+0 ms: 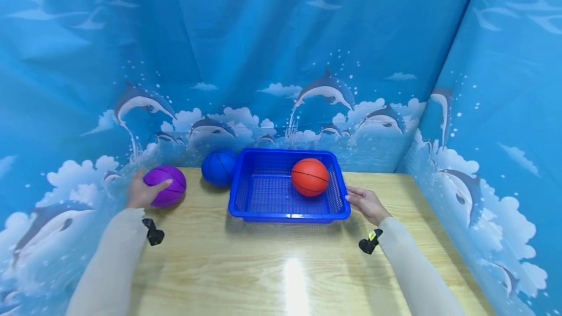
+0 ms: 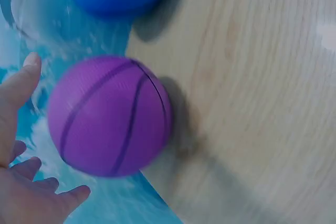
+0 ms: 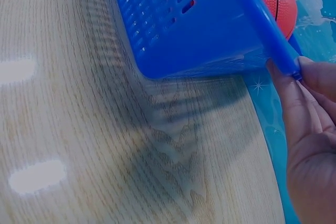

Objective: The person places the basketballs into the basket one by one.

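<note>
A purple toy basketball (image 1: 169, 186) sits at the table's left, near the back. My left hand (image 1: 144, 190) is at its left side, thumb spread away from the fingers. In the left wrist view a gap shows between this hand (image 2: 26, 182) and the purple ball (image 2: 110, 116). My right hand (image 1: 368, 204) pinches the right rim of a blue plastic basket (image 1: 290, 218) between thumb and fingers, as the right wrist view shows on the basket's rim (image 3: 270, 32). Inside the basket, toward its right, lies an orange-red toy basketball (image 1: 310, 177).
A blue toy basketball (image 1: 219, 168) stands against the basket's left side, by the back wall. Dolphin-printed blue cloth (image 1: 263, 62) hangs behind and along both sides. The wooden table (image 1: 246, 267) stretches out in front of the basket.
</note>
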Tool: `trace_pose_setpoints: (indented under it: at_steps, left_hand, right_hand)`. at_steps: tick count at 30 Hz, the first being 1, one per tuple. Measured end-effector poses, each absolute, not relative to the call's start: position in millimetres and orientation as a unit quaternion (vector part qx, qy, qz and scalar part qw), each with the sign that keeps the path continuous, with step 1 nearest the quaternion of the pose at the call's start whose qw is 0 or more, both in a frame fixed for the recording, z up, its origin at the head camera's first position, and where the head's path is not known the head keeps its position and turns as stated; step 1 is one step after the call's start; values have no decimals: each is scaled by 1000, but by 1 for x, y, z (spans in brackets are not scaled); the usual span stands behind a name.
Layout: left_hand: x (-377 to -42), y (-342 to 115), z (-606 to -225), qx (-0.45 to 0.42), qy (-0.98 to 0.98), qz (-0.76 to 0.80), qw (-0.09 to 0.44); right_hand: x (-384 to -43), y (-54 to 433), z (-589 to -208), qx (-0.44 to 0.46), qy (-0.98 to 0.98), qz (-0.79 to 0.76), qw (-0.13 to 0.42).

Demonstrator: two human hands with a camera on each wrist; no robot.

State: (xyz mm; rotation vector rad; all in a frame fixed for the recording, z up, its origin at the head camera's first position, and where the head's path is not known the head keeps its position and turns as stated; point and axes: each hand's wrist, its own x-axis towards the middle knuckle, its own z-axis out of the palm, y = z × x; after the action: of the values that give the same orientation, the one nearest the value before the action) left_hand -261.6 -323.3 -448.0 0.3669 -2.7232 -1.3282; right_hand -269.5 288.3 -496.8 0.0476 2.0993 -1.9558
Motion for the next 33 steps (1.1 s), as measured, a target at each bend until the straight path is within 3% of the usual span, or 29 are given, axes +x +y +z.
trace_pose_setpoints:
  at_steps: [8,15,23,33]
  left_hand:
    - [-261,-333,-466,208,-847,-487,49]
    - [-263,-325,-473,223,-848,-476,65]
    - [-263,-311,-487,250,-860,-428,120]
    - [-257,-304,-496,275,-848,-438,118]
  right_hand:
    - [-272,288,-495,17,728,-672,134]
    - [-273,285,-495,21,726,-674,136]
    - [-275,286,-498,14,727,-673,134]
    - [-269,288,-497,17,730,-670,136]
